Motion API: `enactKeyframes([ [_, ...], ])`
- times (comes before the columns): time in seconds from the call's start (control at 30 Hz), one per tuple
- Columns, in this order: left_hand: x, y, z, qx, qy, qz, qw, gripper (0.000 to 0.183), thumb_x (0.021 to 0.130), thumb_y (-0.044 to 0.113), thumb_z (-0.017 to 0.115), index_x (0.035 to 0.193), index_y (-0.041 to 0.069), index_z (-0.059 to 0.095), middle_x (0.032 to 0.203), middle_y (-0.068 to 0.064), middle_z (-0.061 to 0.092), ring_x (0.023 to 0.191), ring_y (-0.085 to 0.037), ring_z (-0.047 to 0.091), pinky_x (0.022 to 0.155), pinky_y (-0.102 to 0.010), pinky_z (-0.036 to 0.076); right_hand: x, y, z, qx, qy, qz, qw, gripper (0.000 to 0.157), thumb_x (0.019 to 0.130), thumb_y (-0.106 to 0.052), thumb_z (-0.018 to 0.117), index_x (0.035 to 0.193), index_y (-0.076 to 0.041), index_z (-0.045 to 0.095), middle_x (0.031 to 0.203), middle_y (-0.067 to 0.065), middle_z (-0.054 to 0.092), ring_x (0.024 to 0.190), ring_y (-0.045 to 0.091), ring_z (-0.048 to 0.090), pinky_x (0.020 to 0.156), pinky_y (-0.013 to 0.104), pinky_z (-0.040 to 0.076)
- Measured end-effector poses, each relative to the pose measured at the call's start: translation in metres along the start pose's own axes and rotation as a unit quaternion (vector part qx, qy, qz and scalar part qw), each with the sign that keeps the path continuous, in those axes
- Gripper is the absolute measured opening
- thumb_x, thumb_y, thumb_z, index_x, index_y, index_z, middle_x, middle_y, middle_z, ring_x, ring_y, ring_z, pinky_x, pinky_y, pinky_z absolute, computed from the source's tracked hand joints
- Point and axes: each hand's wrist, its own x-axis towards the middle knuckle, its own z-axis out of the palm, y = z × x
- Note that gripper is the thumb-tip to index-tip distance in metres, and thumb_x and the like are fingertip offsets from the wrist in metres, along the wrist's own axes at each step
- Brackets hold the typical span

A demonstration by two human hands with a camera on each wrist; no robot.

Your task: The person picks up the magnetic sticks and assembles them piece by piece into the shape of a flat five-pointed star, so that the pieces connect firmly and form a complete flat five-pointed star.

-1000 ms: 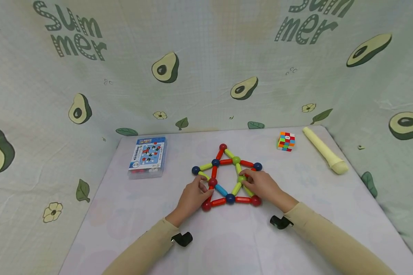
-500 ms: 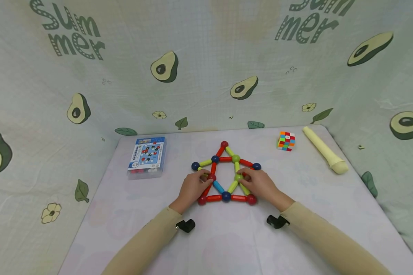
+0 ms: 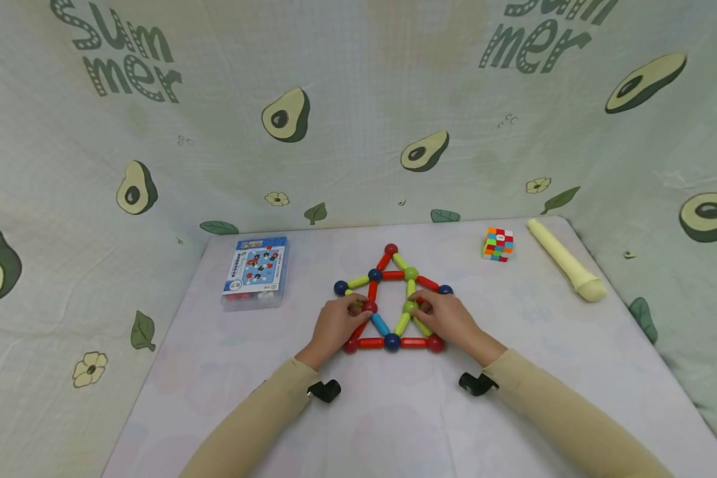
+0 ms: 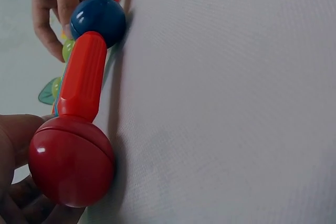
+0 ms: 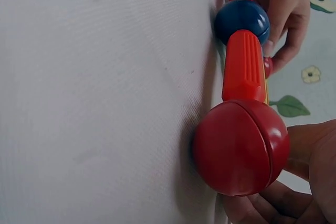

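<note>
A flat star-like frame of coloured rods and balls lies mid-table in the head view. My left hand [image 3: 336, 324] pinches the red ball [image 3: 370, 307] on its left side between thumb and fingers. Across from it, my right hand [image 3: 451, 318] pinches a green ball [image 3: 409, 307]. A blue rod [image 3: 380, 325] and a lime rod [image 3: 402, 325] run from these balls down to a blue ball [image 3: 392, 342]. Red rods join that to two front corner balls, a left red ball [image 4: 71, 161] and a right red ball [image 5: 241, 148], close up in the wrist views. My fingers partly cover the side rods.
A clear plastic box [image 3: 255, 273] with a blue-and-white label stands at the back left. At the back right are a colourful puzzle cube [image 3: 498, 245] and a pale yellow club-shaped object [image 3: 566, 260]. A printed cloth [image 3: 346, 172] hangs behind the table [image 3: 406, 425].
The frame has shifted slightly away from me, and its front row now lies level. My right hand has moved left with the green ball, bringing it closer to the red one.
</note>
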Motion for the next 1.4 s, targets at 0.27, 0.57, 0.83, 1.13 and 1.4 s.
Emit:
enactKeyframes([
  [0.27, -0.0011, 0.0013, 0.0008, -0.003, 0.0, 0.0, 1.0, 0.035, 0.092, 0.033, 0.078, 0.124, 0.021, 0.071, 0.084, 0.008, 0.065, 0.073, -0.013, 0.057, 0.062, -0.026, 0.05, -0.0013, 0.0019, -0.0026, 0.002, -0.006, 0.006, 1.0, 0.035, 0.095, -0.031, 0.074, 0.127, -0.017, 0.07, 0.086, -0.005, 0.068, 0.074, 0.011, 0.058, 0.065, 0.027, 0.051],
  [0.57, -0.0004, 0.0022, 0.0002, 0.007, 0.002, 0.003, 1.0, 0.033, 0.092, 0.034, 0.078, 0.121, 0.02, 0.071, 0.083, 0.008, 0.066, 0.071, -0.012, 0.058, 0.062, -0.025, 0.05, -0.0014, -0.0018, -0.0055, -0.023, -0.024, 0.015, 0.999, 0.035, 0.094, -0.029, 0.075, 0.126, -0.015, 0.069, 0.079, -0.005, 0.064, 0.068, 0.012, 0.056, 0.061, 0.027, 0.049],
  [0.83, -0.0014, 0.0032, -0.0008, 0.011, 0.004, -0.003, 0.9999, 0.033, 0.092, 0.033, 0.078, 0.122, 0.021, 0.072, 0.083, 0.007, 0.066, 0.071, -0.013, 0.057, 0.061, -0.025, 0.049, -0.0054, -0.0001, -0.0068, -0.034, -0.027, 0.031, 0.999, 0.035, 0.093, -0.029, 0.076, 0.124, -0.015, 0.069, 0.077, -0.005, 0.063, 0.066, 0.012, 0.056, 0.06, 0.027, 0.049],
  [1.13, -0.0027, 0.0029, -0.0001, 0.014, 0.0, -0.005, 0.9999, 0.036, 0.092, 0.033, 0.078, 0.126, 0.023, 0.071, 0.085, 0.007, 0.066, 0.071, -0.013, 0.057, 0.058, -0.025, 0.049, -0.0094, 0.0014, -0.0087, -0.03, -0.026, 0.043, 0.998, 0.035, 0.092, -0.027, 0.078, 0.123, -0.014, 0.069, 0.076, -0.004, 0.063, 0.064, 0.013, 0.057, 0.059, 0.027, 0.049],
  [1.4, 0.0, 0.0008, -0.0014, 0.02, 0.005, 0.004, 0.9998, 0.036, 0.093, 0.034, 0.076, 0.127, 0.024, 0.07, 0.085, 0.005, 0.065, 0.066, -0.013, 0.057, 0.054, -0.025, 0.048, -0.0027, 0.0029, -0.0071, -0.036, -0.005, 0.024, 0.999, 0.036, 0.092, -0.03, 0.078, 0.123, -0.014, 0.07, 0.077, -0.004, 0.064, 0.064, 0.012, 0.056, 0.058, 0.027, 0.048],
])
